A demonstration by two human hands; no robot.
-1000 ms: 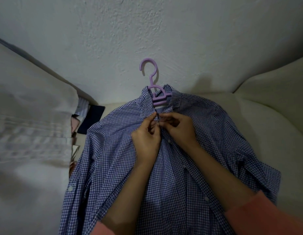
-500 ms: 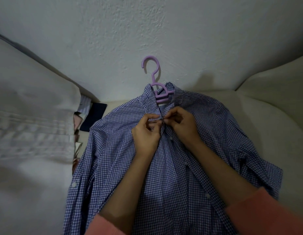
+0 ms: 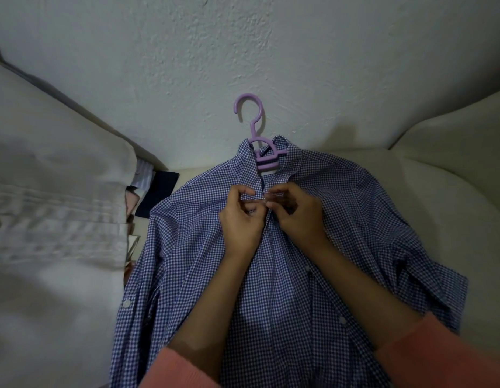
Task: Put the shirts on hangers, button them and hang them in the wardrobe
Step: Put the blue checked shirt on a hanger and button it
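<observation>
A blue-and-white checked shirt [image 3: 341, 219] lies face up on a pale cushioned surface, with a purple plastic hanger [image 3: 267, 158] inside its collar and the hook pointing up toward the wall. My left hand [image 3: 240, 222] pinches the left front edge of the shirt just below the collar. My right hand [image 3: 296, 214] pinches the right front edge at the same spot, fingertips almost meeting over a button near the top. Lower buttons show along the placket.
A white cloth [image 3: 55, 219] hangs close on the left. Behind it lie folded clothes, one dark blue [image 3: 159, 191] and one striped [image 3: 144, 175]. A textured white wall [image 3: 271, 51] stands behind, and a cream cushion [image 3: 453, 141] rises at the right.
Both hands have shifted slightly up the placket toward the collar, keeping their pinch on the two front edges. The shirt and hanger lie as before.
</observation>
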